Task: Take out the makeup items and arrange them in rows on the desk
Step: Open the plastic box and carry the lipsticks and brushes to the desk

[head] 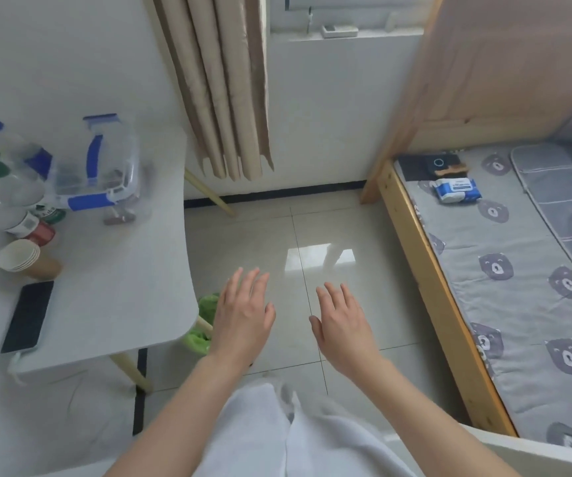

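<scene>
White desk (112, 270) beside tiled floor (312, 228)

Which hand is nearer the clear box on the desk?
Left. The left hand hovers just off the desk's right edge, below the clear box; the right hand is farther right over the floor.

Both hands, the left hand (243, 315) and the right hand (341, 321), are held out flat over the glossy tiled floor (312, 235), nothing being gripped. A clear plastic box with blue latches (97, 166) is seen on the white counter (123, 270), near a black phone (27, 316).
</scene>
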